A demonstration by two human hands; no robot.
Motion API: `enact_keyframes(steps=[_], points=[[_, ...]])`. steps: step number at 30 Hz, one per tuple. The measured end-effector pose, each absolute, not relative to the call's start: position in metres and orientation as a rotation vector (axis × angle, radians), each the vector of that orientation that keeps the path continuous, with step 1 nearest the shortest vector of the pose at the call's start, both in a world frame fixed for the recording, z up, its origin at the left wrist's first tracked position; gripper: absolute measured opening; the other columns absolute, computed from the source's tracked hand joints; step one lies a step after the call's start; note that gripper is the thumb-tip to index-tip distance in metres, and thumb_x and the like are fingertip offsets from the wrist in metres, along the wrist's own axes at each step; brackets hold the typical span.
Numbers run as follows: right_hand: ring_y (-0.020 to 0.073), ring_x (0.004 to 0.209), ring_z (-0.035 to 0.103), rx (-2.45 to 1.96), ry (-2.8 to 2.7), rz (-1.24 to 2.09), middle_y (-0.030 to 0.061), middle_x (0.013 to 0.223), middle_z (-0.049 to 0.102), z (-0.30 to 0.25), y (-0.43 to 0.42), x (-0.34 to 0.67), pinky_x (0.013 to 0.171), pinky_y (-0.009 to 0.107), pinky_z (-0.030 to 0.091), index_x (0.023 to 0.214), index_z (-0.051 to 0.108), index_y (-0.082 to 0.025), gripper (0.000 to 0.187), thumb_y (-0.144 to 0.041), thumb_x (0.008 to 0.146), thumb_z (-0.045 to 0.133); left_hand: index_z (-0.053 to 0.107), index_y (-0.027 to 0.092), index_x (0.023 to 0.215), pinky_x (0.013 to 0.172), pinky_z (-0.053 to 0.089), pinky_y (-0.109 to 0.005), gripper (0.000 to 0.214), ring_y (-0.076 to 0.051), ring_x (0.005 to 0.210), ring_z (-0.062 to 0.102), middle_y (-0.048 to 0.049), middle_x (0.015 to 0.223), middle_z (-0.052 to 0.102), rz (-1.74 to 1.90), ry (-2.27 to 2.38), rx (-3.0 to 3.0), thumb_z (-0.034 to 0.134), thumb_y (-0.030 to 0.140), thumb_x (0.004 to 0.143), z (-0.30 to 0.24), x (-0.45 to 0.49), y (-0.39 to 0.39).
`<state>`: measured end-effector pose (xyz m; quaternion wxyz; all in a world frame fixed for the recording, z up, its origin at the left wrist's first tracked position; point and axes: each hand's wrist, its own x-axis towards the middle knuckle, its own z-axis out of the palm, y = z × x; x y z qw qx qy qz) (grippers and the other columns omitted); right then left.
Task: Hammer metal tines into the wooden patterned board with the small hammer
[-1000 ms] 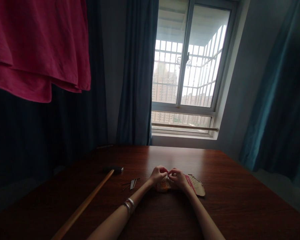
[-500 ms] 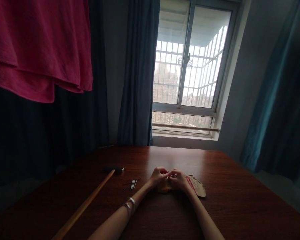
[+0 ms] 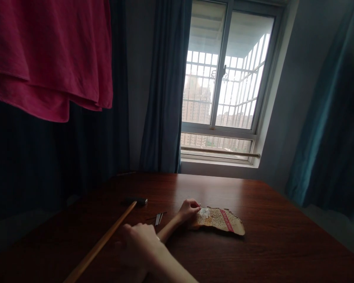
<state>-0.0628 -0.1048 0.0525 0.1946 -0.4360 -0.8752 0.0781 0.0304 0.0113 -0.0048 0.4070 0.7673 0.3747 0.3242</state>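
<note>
My left hand is closed in a pinch at the left end of a flat beige piece. Its fingertips hold a thin nail that points upward. The beige piece has dark, uneven edges, small dark dots and a red band across it. Crossing over my left forearm, my right hand is blurred, its fingers mostly hidden. It hangs just right of the wooden handle of a hammer, apart from it as far as I can see. Several loose nails lie between the hammer and my left hand.
Everything lies on a dark reddish wooden table. A pink cloth hangs at the upper left. Behind the table are blue curtains and a barred window.
My right hand has left the beige piece and swung left across my left forearm towards the hammer handle. The beige piece now shows more fully. My left hand keeps its pinch.
</note>
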Motion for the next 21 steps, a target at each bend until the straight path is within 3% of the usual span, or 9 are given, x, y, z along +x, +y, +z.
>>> enact_keyframes(steps=[5, 11, 17, 21], points=[[0.031, 0.065, 0.067, -1.114, -2.689, 0.254, 0.0119, 0.085, 0.072, 0.039, -0.108, -0.148, 0.055, 0.045, 0.051, 0.119, 0.048, -0.025, 0.05, -0.051, 0.077, 0.042, 0.068, 0.02, 0.067, 0.067, 0.045, -0.031, 0.02, -0.023, 0.074, 0.062, -0.0101, 0.076, 0.067, 0.934, 0.928, 2.007, 0.06, 0.038, 0.064, -0.016, 0.032, 0.019], [0.0326, 0.075, 0.067, -1.334, -2.785, 0.386, 0.0136, 0.09, 0.071, 0.038, -0.086, -0.161, 0.057, 0.045, 0.052, 0.096, 0.065, -0.021, 0.047, -0.058, 0.073, 0.047, 0.068, 0.021, 0.067, 0.068, 0.045, -0.032, 0.021, -0.023, 0.075, 0.061, -0.0104, 0.078, 0.067, 0.922, 0.916, 2.033, 0.059, 0.04, 0.064, -0.017, 0.031, 0.021], [0.0353, 0.076, 0.066, -1.56, -2.531, 0.536, 0.0169, 0.085, 0.071, 0.02, -0.08, -0.167, 0.056, 0.048, 0.052, 0.091, 0.067, -0.017, 0.048, -0.057, 0.067, 0.054, 0.067, 0.021, 0.068, 0.069, 0.045, -0.032, 0.021, -0.023, 0.076, 0.061, -0.0106, 0.078, 0.066, 0.923, 0.91, 2.058, 0.058, 0.04, 0.066, -0.018, 0.031, 0.021], [0.0374, 0.082, 0.065, -1.592, -2.342, 0.727, 0.0198, 0.092, 0.069, 0.014, -0.082, -0.162, 0.06, 0.049, 0.052, 0.099, 0.062, -0.015, 0.048, -0.048, 0.064, 0.06, 0.067, 0.021, 0.067, 0.067, 0.045, -0.031, 0.019, -0.022, 0.075, 0.06, -0.0106, 0.079, 0.066, 0.922, 0.913, 2.066, 0.059, 0.039, 0.066, -0.016, 0.031, 0.018]])
